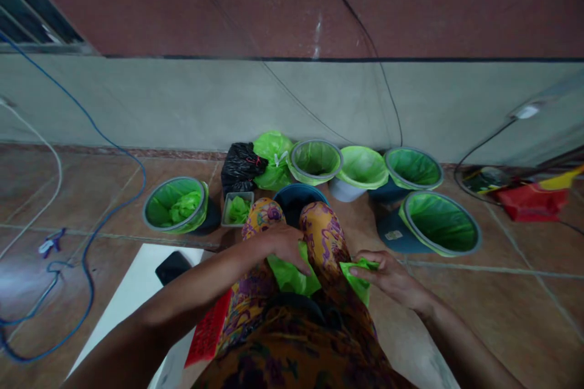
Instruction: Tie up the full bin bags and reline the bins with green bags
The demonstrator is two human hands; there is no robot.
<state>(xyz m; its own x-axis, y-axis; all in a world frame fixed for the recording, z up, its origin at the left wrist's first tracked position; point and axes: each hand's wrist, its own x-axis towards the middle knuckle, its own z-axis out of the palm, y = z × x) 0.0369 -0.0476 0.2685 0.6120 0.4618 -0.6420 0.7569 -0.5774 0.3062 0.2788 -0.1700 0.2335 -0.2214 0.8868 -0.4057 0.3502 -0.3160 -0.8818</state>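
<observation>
The left hand [285,244] rested on a green bag [292,276] lying between the knees, while the right hand [392,276] pinched its other end. Lined bins [176,205] stood along the wall [182,103], beside a black bag [241,165].

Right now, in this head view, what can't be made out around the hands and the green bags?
- Green bag: lower part hidden between the patterned knees.
- Left hand: fingertips sink into the bag, so its grip is unclear.
- Dark blue bin: its inside is blocked by the knees.
- Small tray: green contents too small to identify.
- Red sheet: print too blurred to read.
- Right hand pinches a green bag edge.
</observation>
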